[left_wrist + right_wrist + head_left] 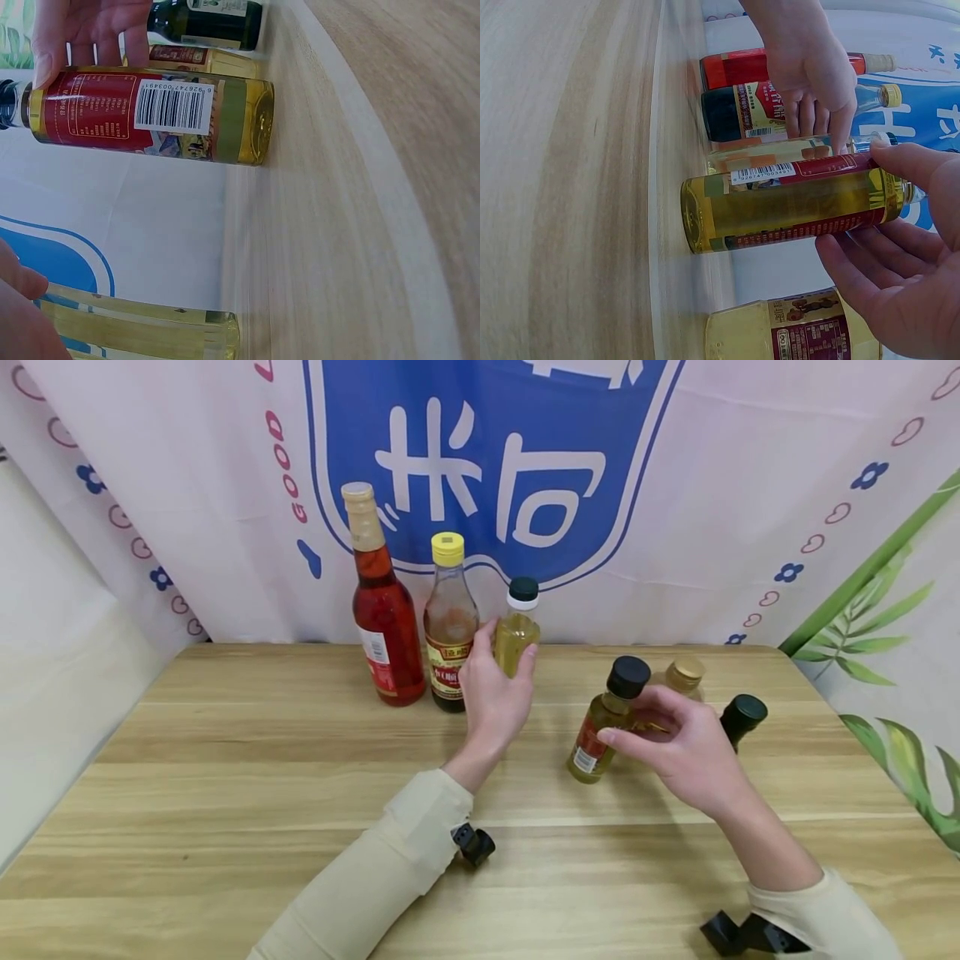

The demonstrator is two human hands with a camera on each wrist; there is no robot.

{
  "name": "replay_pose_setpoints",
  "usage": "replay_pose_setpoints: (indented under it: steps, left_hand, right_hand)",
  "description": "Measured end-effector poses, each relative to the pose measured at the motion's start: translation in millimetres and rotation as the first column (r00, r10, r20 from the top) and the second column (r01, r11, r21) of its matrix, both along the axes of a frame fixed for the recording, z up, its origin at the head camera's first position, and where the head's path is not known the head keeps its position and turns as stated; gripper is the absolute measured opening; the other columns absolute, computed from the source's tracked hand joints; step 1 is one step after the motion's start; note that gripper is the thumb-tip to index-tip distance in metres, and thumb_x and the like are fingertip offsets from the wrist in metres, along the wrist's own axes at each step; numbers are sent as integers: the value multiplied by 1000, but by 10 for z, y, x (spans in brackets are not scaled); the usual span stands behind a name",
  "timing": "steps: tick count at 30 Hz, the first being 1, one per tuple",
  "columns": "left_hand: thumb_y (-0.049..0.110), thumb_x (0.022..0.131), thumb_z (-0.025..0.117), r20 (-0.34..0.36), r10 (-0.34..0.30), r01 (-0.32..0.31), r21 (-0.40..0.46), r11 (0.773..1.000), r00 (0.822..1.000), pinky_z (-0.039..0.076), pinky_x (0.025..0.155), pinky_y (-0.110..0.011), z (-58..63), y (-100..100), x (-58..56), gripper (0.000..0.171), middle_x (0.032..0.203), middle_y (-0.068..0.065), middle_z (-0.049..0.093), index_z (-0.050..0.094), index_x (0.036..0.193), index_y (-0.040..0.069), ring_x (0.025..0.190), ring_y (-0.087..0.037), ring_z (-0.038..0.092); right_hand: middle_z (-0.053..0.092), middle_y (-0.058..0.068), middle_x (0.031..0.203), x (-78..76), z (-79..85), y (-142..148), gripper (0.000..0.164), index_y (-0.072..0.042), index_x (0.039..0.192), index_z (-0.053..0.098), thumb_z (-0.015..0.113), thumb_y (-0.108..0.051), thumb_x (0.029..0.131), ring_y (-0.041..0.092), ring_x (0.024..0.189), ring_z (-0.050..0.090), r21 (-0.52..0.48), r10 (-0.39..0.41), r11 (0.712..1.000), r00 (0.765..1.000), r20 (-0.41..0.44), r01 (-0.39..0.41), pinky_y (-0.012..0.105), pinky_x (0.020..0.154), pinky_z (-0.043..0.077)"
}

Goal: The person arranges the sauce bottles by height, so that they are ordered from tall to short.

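Note:
My left hand grips a small clear bottle of pale yellow oil with a dark green cap and white collar, fingers on its left and thumb on its right. To its left stands a sauce bottle with a yellow cap. My right hand holds an oil bottle with a black cap and red label between thumb and fingers, near its neck. That bottle has a barcode and golden oil inside in the right wrist view. It leans slightly, its base close over the wooden table.
At the far left stands a tall bottle of red liquid. Behind my right hand are a gold-capped bottle and a dark green bottle, both partly hidden. A printed curtain hangs right behind the table's back edge.

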State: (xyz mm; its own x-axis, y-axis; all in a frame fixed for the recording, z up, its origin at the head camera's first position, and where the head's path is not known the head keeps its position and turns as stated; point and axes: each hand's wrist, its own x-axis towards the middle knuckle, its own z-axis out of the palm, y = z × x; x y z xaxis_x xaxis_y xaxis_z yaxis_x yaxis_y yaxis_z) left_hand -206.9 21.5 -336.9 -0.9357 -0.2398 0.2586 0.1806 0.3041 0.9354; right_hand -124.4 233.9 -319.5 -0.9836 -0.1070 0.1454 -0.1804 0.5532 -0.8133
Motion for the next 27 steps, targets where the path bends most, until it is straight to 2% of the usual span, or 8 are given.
replay_pose_setpoints:
  steps: [27]
  left_hand:
    - [24, 100, 76, -8, 5, -5, -24, 1000, 1000, 57, 109, -49, -13, -6, -1, 62, 145, -14, 68, 51, 153, 7, 129, -31, 67]
  right_hand:
    - [72, 13, 127, -5, 7, 4, 46, -7, 133, 67, 82, -29, 95, -1, 107, 70, -6, 1, 1000, 1000, 13, -1, 12, 91, 58]
